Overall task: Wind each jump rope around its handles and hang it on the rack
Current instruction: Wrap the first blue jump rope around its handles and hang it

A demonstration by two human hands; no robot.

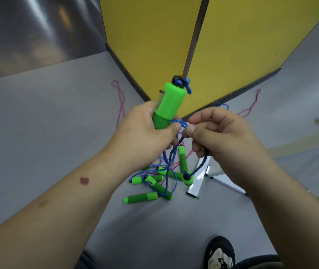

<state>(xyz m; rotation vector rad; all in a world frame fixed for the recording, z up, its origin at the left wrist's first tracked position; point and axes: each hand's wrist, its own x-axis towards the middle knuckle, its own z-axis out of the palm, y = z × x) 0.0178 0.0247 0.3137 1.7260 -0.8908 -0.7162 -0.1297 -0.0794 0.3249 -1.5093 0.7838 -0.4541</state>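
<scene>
My left hand (145, 131) grips a green jump-rope handle (169, 102) upright, its blue rope knotted at the top end. My right hand (218, 136) pinches the blue rope (182, 124) next to the handle's lower part, where a loop crosses it. The rope hangs down from both hands to the floor. The second green handle (188, 178) of this rope dangles below my right hand. On the floor lies a pile of other green handles (141, 198) tangled with blue and pink ropes.
Yellow partition panels (232, 45) stand ahead, meeting at a corner. A white metal stand foot (195, 183) lies on the grey floor beside the pile. Pink rope loops (120, 98) trail left and right. My shoe (220, 253) is at the bottom.
</scene>
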